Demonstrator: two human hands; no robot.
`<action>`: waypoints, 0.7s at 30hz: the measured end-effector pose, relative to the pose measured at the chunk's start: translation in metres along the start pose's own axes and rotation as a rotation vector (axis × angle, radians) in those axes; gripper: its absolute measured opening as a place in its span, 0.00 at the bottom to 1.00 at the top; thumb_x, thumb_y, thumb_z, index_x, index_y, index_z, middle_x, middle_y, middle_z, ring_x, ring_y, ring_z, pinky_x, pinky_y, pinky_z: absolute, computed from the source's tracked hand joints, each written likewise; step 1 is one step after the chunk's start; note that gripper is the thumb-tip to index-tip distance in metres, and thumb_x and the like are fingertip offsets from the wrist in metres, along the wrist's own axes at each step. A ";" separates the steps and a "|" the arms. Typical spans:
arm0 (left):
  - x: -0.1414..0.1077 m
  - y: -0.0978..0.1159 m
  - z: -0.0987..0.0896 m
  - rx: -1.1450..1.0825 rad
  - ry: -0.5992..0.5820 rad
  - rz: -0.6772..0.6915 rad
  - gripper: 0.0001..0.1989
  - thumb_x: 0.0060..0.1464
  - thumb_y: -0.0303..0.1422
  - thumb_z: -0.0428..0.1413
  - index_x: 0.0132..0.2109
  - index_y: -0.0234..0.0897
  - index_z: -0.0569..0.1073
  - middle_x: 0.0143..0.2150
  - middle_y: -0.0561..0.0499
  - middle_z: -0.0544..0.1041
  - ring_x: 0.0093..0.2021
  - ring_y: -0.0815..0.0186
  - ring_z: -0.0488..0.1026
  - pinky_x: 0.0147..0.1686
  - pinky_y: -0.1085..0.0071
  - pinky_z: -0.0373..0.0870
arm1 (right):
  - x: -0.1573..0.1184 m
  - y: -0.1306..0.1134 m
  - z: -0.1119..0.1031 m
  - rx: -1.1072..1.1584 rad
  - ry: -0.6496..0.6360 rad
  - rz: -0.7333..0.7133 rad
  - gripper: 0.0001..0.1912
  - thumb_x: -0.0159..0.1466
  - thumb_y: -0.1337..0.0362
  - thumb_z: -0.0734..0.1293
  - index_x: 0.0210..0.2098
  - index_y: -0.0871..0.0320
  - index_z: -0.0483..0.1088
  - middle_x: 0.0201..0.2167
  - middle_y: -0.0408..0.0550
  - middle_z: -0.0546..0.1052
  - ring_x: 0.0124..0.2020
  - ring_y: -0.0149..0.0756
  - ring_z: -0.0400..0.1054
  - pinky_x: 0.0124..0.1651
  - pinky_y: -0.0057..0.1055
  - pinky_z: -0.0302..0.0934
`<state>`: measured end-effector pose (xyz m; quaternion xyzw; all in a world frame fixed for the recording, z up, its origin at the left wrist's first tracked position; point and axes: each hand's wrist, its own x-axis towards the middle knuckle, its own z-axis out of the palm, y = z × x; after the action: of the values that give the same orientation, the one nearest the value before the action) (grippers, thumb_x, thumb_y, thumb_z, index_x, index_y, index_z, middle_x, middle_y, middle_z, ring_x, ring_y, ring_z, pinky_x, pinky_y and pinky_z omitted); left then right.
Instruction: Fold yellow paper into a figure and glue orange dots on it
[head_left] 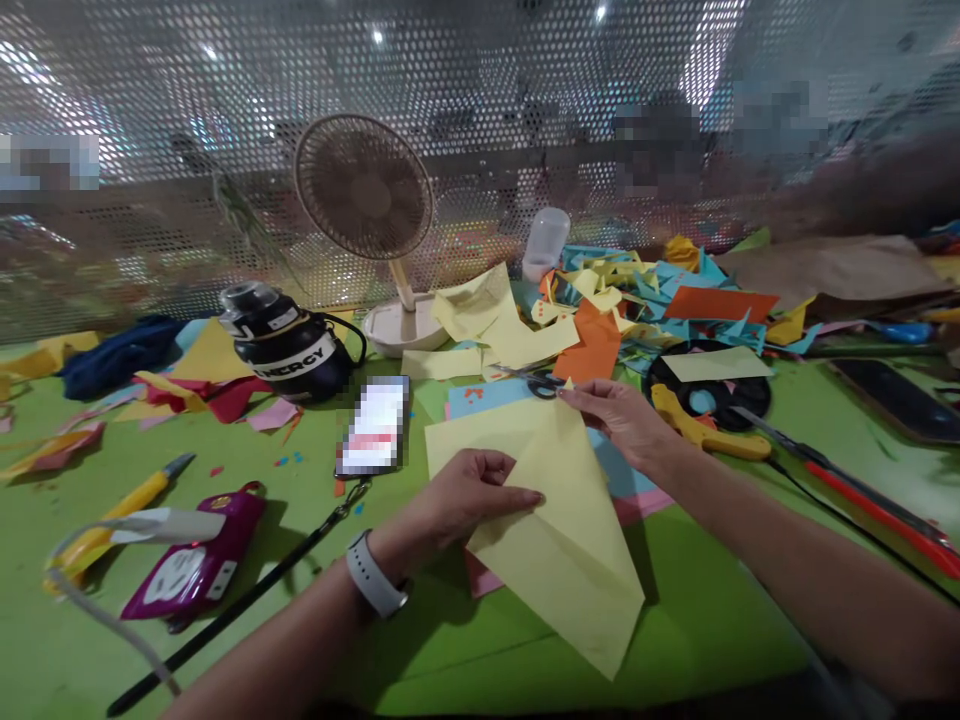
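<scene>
A pale yellow sheet of paper [559,570], partly folded over, is held between my two hands above the green table. My left hand [480,490], with a white watch on the wrist, pinches the paper near its middle between thumb and fingers. The pointed upper tip of the sheet is between the thumb and fingers of my right hand [611,415]. Behind that tip lie dark-handled scissors [544,382]. Blue paper [499,397] and pink paper [645,506] show beneath the yellow sheet.
A fan [367,190], a dark bottle [289,345] and a phone [375,425] stand or lie left of centre. Cut paper [600,285] is heaped behind. At the right are a yellow glue gun [709,432] and a red-handled tool [877,510]; a purple device [199,560] lies left.
</scene>
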<state>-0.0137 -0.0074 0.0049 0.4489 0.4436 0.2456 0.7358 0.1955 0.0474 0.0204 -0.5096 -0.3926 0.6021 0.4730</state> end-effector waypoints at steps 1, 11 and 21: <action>0.000 0.000 0.000 -0.001 0.001 0.004 0.16 0.39 0.36 0.68 0.35 0.32 0.77 0.31 0.47 0.80 0.26 0.68 0.74 0.27 0.73 0.71 | 0.000 0.000 0.000 0.002 0.002 0.001 0.18 0.36 0.56 0.79 0.20 0.58 0.72 0.19 0.38 0.72 0.22 0.26 0.63 0.31 0.27 0.57; -0.002 0.004 0.000 -0.033 -0.071 0.019 0.17 0.43 0.34 0.66 0.42 0.32 0.78 0.36 0.44 0.81 0.30 0.65 0.77 0.32 0.71 0.73 | 0.000 0.002 -0.002 0.002 -0.001 -0.013 0.16 0.39 0.56 0.79 0.21 0.58 0.73 0.20 0.40 0.73 0.22 0.27 0.64 0.31 0.28 0.59; -0.002 0.003 -0.001 -0.014 -0.014 0.031 0.18 0.41 0.33 0.67 0.40 0.32 0.76 0.32 0.48 0.80 0.28 0.68 0.75 0.30 0.72 0.70 | 0.002 0.002 -0.002 0.017 -0.003 -0.031 0.15 0.40 0.57 0.78 0.21 0.58 0.73 0.21 0.40 0.73 0.23 0.27 0.65 0.31 0.28 0.59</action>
<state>-0.0160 -0.0073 0.0079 0.4524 0.4297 0.2566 0.7382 0.1972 0.0487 0.0173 -0.4987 -0.3959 0.5987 0.4860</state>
